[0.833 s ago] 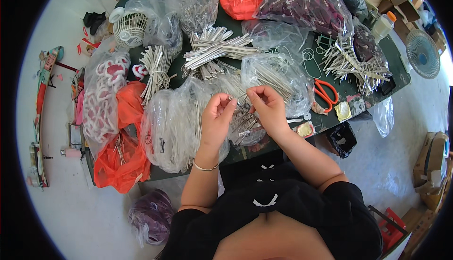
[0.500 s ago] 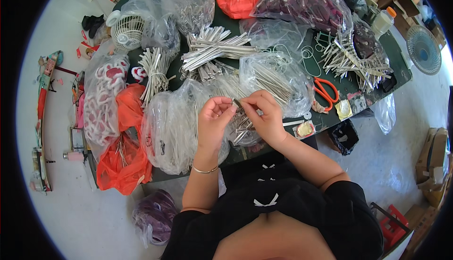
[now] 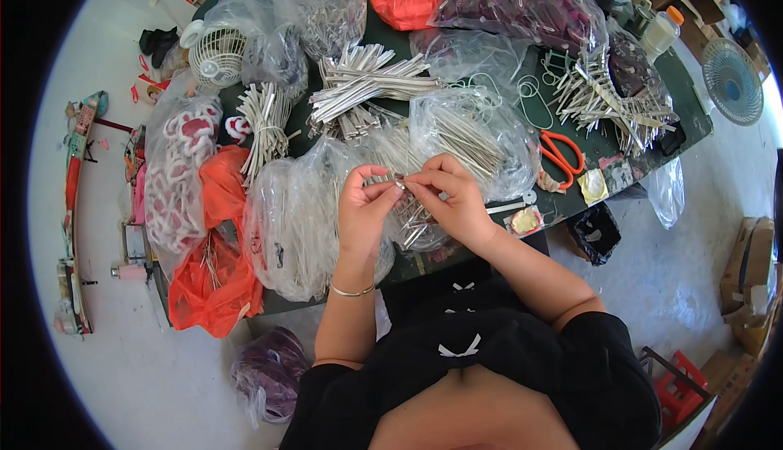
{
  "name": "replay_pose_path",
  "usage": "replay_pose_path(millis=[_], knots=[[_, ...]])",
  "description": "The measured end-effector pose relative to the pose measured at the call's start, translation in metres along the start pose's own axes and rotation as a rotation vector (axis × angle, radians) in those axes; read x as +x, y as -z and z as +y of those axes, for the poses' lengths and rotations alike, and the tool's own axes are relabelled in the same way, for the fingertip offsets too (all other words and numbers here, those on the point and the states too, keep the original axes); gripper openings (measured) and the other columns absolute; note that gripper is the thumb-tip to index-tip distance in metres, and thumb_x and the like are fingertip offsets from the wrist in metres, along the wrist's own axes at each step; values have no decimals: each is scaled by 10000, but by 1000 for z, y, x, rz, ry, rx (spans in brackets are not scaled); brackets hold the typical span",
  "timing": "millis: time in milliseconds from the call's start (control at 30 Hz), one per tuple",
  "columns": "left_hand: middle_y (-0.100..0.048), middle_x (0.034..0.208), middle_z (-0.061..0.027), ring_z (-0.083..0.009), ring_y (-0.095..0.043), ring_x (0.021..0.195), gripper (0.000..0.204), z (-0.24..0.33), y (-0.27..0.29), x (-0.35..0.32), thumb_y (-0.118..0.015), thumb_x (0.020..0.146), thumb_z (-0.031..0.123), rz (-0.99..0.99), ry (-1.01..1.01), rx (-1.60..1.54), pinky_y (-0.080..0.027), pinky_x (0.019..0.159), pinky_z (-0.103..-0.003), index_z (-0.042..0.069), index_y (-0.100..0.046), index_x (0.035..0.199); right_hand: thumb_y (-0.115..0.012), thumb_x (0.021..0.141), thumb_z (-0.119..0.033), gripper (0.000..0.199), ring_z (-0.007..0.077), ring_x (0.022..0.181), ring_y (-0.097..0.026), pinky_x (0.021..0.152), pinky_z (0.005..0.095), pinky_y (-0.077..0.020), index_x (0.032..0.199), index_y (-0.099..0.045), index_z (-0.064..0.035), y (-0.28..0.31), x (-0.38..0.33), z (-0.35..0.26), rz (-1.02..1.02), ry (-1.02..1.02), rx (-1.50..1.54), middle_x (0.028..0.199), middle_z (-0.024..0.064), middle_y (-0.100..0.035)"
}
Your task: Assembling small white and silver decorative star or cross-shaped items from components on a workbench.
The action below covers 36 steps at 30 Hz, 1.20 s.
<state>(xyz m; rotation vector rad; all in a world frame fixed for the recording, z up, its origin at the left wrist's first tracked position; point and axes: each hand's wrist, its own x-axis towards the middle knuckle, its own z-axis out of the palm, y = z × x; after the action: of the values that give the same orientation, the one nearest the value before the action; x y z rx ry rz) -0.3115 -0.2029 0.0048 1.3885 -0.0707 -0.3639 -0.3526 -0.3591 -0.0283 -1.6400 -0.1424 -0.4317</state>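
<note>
From the head view, the left hand (image 3: 364, 208) and the right hand (image 3: 453, 199) met above the near edge of the dark green table (image 3: 690, 112), both pinching one small metal piece (image 3: 400, 181) between fingertips (too small to tell its exact shape). Beneath them lay a clear bag of metal pins (image 3: 303, 220). One pair of orange scissors (image 3: 561, 155) lay to the right, two orange bags (image 3: 214, 280) hung left, and one small white fan (image 3: 217, 55) stood at the far left.

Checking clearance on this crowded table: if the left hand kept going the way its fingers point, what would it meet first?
Probably the right hand's fingertips: the left hand points right at them, both pinching a small metal piece.
</note>
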Motion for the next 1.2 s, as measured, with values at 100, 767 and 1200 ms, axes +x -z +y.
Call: replay_pose_path(millis=[100, 767, 1200], knots=[[-685, 878, -127, -146, -649, 786, 317, 4, -1, -1, -630, 830, -63, 26, 60, -70, -506, 723, -238, 38, -470, 1084, -645, 814, -14, 197, 133, 703, -519, 576, 251, -416, 1001, -700, -45, 4, 0, -5, -20, 86, 3, 862, 58, -525], [-664, 803, -72, -111, -623, 709, 355, 25, 4, -2, -674, 777, -34, -65, 71, 27, -467, 563, -218, 94, -431, 1002, -593, 903, -75, 98, 174, 781, -558, 647, 278, -455, 984, -594, -21, 6, 37, -13, -261, 128, -69, 892, 58, -564], [-648, 772, -44, -102, -607, 678, 302, 36, 13, -13, -664, 802, 14, -268, 301, -182, -468, 566, -215, 32, -543, 1078, -540, 969, -148, 113, 42, 718, -452, 636, 207, -406, 993, -560, -40, 13, 34, -18, -315, -199, 504, 818, -42, -495]])
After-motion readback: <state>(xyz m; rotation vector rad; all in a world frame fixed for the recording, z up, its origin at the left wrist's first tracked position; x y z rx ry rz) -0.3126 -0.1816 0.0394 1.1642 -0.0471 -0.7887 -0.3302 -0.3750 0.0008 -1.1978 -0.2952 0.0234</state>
